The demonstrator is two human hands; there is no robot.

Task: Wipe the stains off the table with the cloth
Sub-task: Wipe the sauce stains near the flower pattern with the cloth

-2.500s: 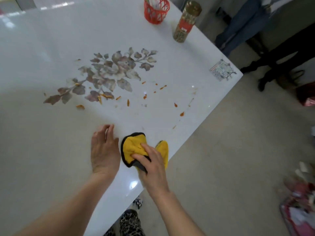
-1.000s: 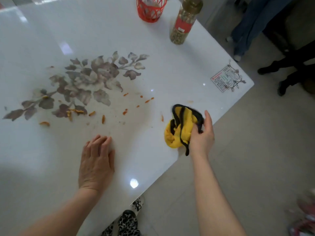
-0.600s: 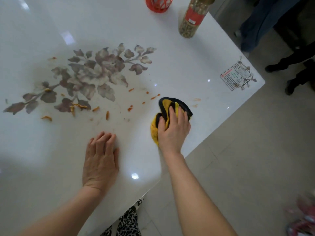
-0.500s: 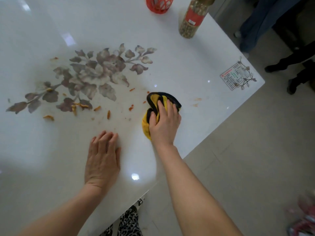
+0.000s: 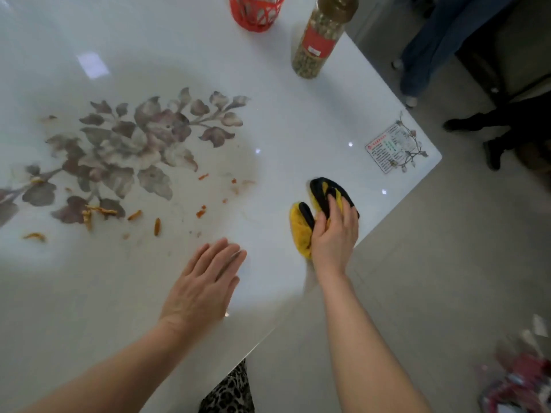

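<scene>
A glossy white table (image 5: 179, 55) with a printed grey flower pattern carries several orange stains and crumbs (image 5: 201, 212), scattered from the flower to its middle. A bunched yellow cloth with black trim (image 5: 301, 231) lies near the table's right edge. My right hand (image 5: 335, 234) presses down on the cloth with its fingers over it, covering most of it. My left hand (image 5: 205, 281) rests flat on the table, fingers straight, to the left of the cloth and below the stains.
A red mesh basket (image 5: 256, 13) and a tall jar with a gold lid (image 5: 319, 40) stand at the far edge. A printed sticker (image 5: 393, 147) sits at the right corner. Legs of other people (image 5: 432, 49) stand on the floor beyond the table.
My right hand has slid the cloth to the right, away from the stains toward the table edge. My left hand has stayed flat on the table.
</scene>
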